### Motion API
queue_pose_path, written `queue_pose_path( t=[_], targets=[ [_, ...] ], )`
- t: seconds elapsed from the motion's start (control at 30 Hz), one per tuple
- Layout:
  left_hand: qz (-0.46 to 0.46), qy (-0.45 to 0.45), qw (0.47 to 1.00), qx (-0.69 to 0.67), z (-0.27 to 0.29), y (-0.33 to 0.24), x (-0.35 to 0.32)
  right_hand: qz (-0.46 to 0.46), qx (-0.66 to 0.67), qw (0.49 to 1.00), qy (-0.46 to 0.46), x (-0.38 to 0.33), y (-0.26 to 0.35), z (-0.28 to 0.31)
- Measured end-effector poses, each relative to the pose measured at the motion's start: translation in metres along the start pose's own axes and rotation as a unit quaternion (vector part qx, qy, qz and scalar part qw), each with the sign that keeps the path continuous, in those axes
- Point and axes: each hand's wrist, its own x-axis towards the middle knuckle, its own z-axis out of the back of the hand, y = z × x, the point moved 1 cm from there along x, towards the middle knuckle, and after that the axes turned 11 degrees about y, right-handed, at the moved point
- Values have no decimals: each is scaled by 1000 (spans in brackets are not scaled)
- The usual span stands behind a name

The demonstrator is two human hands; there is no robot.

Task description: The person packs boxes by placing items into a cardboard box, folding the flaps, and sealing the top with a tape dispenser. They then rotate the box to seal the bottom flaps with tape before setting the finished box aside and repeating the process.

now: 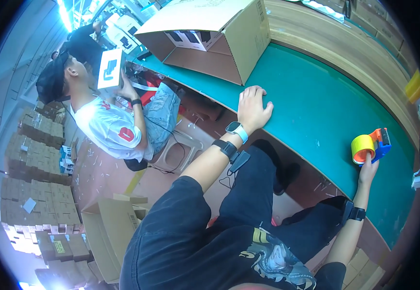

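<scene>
Handling the tape dispenser [382, 146] by its body, clear of any cutting edge, seems wise: the right hand [368, 170] touches it near the counter's [306, 106] right end, grip unclear, while the left hand [254, 109], spread and holding nothing, rests at the near edge.

Near fisheye view from head height, downward over green worktop [311, 106]

Right hand [368, 171] was on the tape dispenser [372, 141] at 3 o'clock; left hand [254, 108] lay on the green bench [311, 101] at 2. Open carton [246, 48] at 12, seated co-worker [110, 126] held white box [109, 72] at 10.
</scene>
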Motion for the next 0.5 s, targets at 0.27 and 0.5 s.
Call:
queue_pose_path(
  t=[0.27, 0.5],
  targets=[
    [9, 13, 1000, 4, 1, -4, -1, 19, 15, 1000, 0, 7, -16, 4],
    [5, 2, 1000, -2, 2, -4, -5, 10, 34, 999, 0, 3, -24, 10]
  ],
)
